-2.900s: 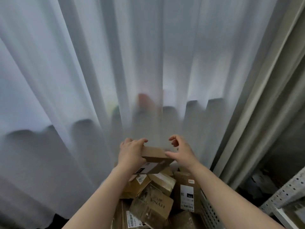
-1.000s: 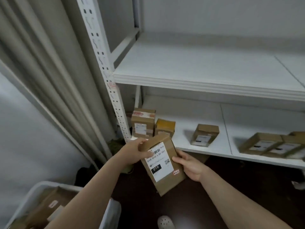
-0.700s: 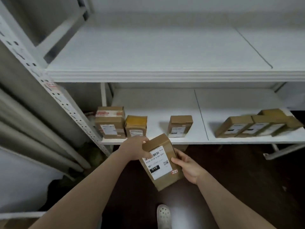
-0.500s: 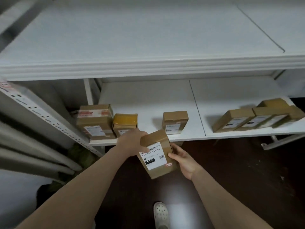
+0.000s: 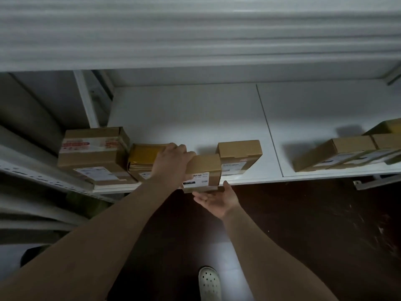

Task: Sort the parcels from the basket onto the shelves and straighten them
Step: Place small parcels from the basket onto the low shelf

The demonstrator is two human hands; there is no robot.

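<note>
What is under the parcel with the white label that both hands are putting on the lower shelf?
Under the labelled parcel the right hand lies open, palm up. The left hand grips its top. Whether its base already rests on the lower shelf is hidden.

Seven parcels (image 5: 202, 170), two hands (image 5: 171, 164), one shoe (image 5: 209, 283).

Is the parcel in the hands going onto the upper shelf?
No, the left hand and right hand bring the held parcel to the front edge of the lower shelf, between two boxes.

Parcel (image 5: 202, 170) label reads "010" (other print blurred).
</note>
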